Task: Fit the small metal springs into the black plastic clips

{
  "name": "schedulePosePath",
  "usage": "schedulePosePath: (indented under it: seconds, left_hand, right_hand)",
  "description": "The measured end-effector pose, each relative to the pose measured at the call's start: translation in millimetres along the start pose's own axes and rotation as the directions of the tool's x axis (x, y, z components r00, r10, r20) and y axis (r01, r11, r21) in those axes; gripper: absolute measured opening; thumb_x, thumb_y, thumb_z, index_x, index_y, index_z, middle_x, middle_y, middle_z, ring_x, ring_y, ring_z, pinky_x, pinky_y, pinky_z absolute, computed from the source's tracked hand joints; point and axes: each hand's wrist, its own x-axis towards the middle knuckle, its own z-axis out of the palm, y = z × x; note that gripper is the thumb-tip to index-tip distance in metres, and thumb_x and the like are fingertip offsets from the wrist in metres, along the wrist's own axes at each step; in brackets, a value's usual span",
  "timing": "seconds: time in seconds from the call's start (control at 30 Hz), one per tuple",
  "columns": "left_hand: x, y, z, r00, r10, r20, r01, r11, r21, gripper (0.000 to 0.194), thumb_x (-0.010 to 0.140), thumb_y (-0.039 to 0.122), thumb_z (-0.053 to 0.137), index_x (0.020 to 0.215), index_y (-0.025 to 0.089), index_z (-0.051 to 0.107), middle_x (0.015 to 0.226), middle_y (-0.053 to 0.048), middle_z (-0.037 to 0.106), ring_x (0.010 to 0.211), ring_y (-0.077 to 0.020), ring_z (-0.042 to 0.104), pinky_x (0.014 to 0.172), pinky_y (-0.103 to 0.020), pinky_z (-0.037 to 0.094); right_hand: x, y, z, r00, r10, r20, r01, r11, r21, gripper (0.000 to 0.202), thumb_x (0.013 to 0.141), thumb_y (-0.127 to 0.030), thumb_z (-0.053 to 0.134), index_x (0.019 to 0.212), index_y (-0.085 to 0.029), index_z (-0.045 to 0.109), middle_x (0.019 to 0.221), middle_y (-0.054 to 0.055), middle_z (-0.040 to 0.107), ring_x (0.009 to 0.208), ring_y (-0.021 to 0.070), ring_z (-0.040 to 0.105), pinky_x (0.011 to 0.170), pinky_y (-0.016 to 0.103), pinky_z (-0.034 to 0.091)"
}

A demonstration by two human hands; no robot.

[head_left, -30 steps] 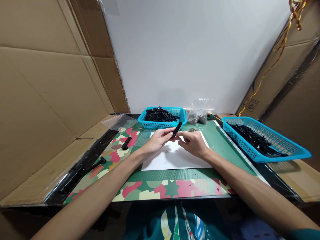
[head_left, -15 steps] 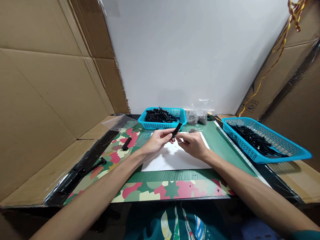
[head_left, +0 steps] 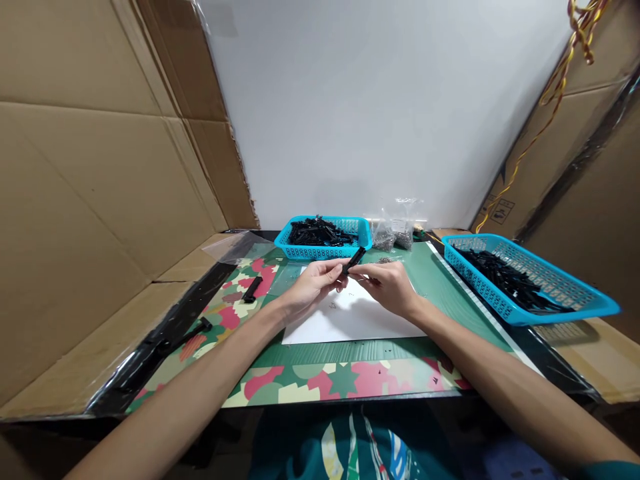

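Between thumb and fingers, my left hand (head_left: 320, 280) grips a slim black plastic part (head_left: 356, 259), tilted with its upper end to the right. My right hand (head_left: 387, 283) is closed, its fingertips pressed together at the lower end of that part. Whatever those fingertips pinch is too small or hidden to make out. Both hands hover over a white sheet of paper (head_left: 320, 330) with a few tiny bits (head_left: 333, 305) on it. A small heap of metal pieces (head_left: 386, 261) lies just behind my right hand.
A blue basket (head_left: 325, 253) of black parts stands behind my hands, another blue basket (head_left: 510, 310) at right. Clear bags of small metal pieces (head_left: 400, 237) sit at the back. Black parts (head_left: 253, 289) lie on the patterned mat at left. Cardboard walls (head_left: 100, 167) enclose the sides.
My right fingers have moved slightly left, closer against the lower end of the black part. The left hand keeps its hold with little movement.
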Motion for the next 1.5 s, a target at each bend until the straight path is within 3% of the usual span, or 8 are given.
schedulePosePath:
  seconds: [0.17,0.3,0.57,0.7,0.83,1.13,1.33,1.5]
  left_hand:
    - [4,-3,-0.7,0.997,0.070,-0.022,-0.066,0.988,0.139,0.055,0.084,0.063,0.082,0.104,0.011,0.083,0.091,-0.013,0.076,0.074,-0.0153,0.053,0.068,-0.029,0.039]
    - [5,-5,-1.7,0.993,0.092,-0.071,-0.073,0.968,0.239,0.061,0.085,0.071,0.075,0.097,0.012,0.081,0.073,-0.005,0.066,0.067,-0.0139,0.048,0.064,-0.029,0.036]
    - [3,-8,1.9,0.993,0.114,-0.029,-0.097,0.930,0.356,0.062,0.094,0.073,0.062,0.085,0.013,0.076,0.077,-0.008,0.070,0.067,-0.0149,0.050,0.065,-0.031,0.039]
    - [5,-6,-0.3,0.983,0.174,-0.050,-0.130,0.871,0.474,0.057,0.099,0.067,0.058,0.102,0.014,0.078,0.091,-0.009,0.074,0.077,-0.0171,0.057,0.069,-0.031,0.044]
    - [6,-5,-5.0,0.975,0.206,-0.085,-0.134,0.849,0.511,0.049,0.086,0.051,0.081,0.120,0.017,0.074,0.115,-0.011,0.076,0.096,-0.0212,0.067,0.080,-0.032,0.051]
    - [-5,-5,-7.6,0.955,0.297,-0.023,-0.159,0.575,0.803,0.015,0.088,0.026,0.075,0.098,0.020,0.083,0.097,-0.007,0.083,0.088,-0.0230,0.073,0.078,-0.033,0.052]
    - [-7,-8,-5.9,0.953,0.297,-0.055,-0.118,0.535,0.836,0.013,0.084,0.027,0.076,0.091,0.020,0.084,0.090,-0.007,0.083,0.081,-0.0234,0.073,0.073,-0.033,0.051]
    - [-6,-14,-6.8,0.954,0.299,-0.034,-0.125,0.498,0.858,0.016,0.081,0.019,0.072,0.092,0.021,0.085,0.091,-0.007,0.083,0.083,-0.0245,0.073,0.074,-0.034,0.051]
  right_hand:
    - [1,-4,1,0.994,0.104,0.031,-0.105,0.994,0.034,0.018,0.104,-0.031,0.068,0.110,-0.022,0.081,0.068,-0.001,0.074,0.050,0.0093,0.056,0.056,0.023,0.039]
    - [2,-6,3,0.986,0.160,0.036,-0.162,0.986,0.049,0.019,0.102,-0.033,0.068,0.110,-0.022,0.081,0.062,-0.003,0.069,0.049,0.0092,0.051,0.055,0.023,0.037]
    - [2,-4,0,0.986,0.155,0.064,-0.160,0.983,0.093,0.016,0.098,-0.017,0.066,0.103,-0.020,0.081,0.065,-0.001,0.071,0.051,0.0095,0.054,0.056,0.022,0.037]
    - [2,-1,0,0.979,0.182,0.090,-0.187,0.980,0.060,0.016,0.097,-0.017,0.067,0.101,-0.020,0.081,0.065,-0.001,0.071,0.051,0.0100,0.055,0.057,0.022,0.036]
    - [1,4,2,0.964,0.230,0.134,-0.233,0.972,0.009,0.016,0.096,-0.017,0.067,0.099,-0.022,0.082,0.064,-0.001,0.071,0.051,0.0112,0.055,0.057,0.023,0.035]
    - [0,5,5,0.926,0.263,0.273,-0.273,0.962,-0.001,0.019,0.089,-0.009,0.072,0.097,-0.022,0.084,0.059,-0.003,0.066,0.051,0.0110,0.052,0.058,0.022,0.034]
    - [5,3,-2,0.870,0.320,0.375,-0.343,0.939,-0.005,0.010,0.093,-0.018,0.071,0.094,-0.020,0.081,0.060,-0.004,0.061,0.053,0.0107,0.048,0.058,0.023,0.032]
    - [9,4,-7,0.893,0.287,0.346,-0.336,0.938,0.090,0.027,0.102,-0.013,0.051,0.105,-0.017,0.077,0.081,0.003,0.070,0.070,0.0147,0.060,0.066,0.024,0.041]
